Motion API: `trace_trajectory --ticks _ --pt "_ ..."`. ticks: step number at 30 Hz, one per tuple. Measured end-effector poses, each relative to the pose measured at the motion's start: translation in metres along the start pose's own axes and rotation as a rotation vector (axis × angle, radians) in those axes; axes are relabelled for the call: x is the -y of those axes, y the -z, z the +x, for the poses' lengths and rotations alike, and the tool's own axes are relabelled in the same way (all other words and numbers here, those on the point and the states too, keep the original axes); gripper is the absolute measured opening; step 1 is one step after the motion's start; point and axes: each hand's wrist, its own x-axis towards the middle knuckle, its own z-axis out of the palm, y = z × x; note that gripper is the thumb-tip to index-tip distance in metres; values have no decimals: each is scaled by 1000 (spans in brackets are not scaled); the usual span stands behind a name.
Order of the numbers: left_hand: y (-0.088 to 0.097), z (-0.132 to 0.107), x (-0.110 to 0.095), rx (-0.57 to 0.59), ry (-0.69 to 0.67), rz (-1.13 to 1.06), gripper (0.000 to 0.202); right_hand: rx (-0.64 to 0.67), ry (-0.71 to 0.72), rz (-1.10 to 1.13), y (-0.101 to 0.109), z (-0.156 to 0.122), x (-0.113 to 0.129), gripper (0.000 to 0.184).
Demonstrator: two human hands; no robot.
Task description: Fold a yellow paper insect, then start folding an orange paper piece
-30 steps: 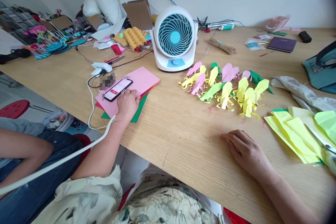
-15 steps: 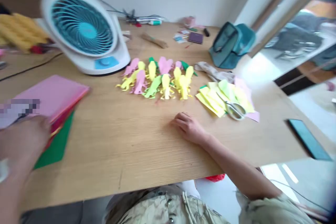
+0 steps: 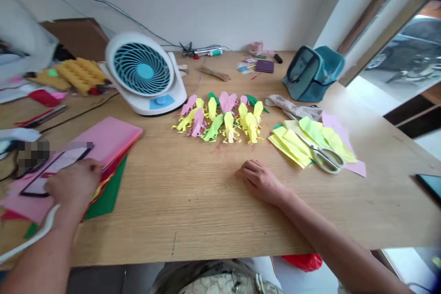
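My left hand lies over a stack of coloured paper sheets, pink on top with red and green below. Its fingers curl down beside a flat white rectangle with a dark border, and what they grip, if anything, is hidden. On the bare tabletop, my right hand rests with fingers loosely curled together and nothing visible in them. Beyond it stand several cut paper shapes with fringed, curled ends, in yellow, pink and green. Scissors lie on yellow and green paper pieces to the right.
A white fan stands behind the paper stack. At the back are a bundle of thin sticks, a purple booklet and a teal bag. A grey cloth lies near the bag. A dark phone-like slab sits far right.
The view has swung left, showing more of the table's left side. My right hand stays in place on the table. My left hand stays at the paper stack, now less blurred.
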Motion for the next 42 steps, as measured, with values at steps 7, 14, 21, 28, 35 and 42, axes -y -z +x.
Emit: trace_trajectory --ticks 7,14,21,28,35,42 --pt "20 -29 -14 -202 -17 -86 34 -9 10 36 -3 -6 -3 22" --pt "4 -27 4 -393 -217 -270 24 -30 48 40 -5 -7 -4 21" --pt "2 -33 -4 -294 -282 -224 36 -42 53 28 -5 -5 -4 21" --pt "-1 -41 -5 -284 -353 -204 41 -34 51 25 -4 -6 -4 22" --pt "-4 -30 1 -212 -382 -180 58 -22 23 43 -5 -4 -2 22" --pt "2 -29 -3 -162 -413 -98 48 -27 16 47 -2 -4 -1 24"
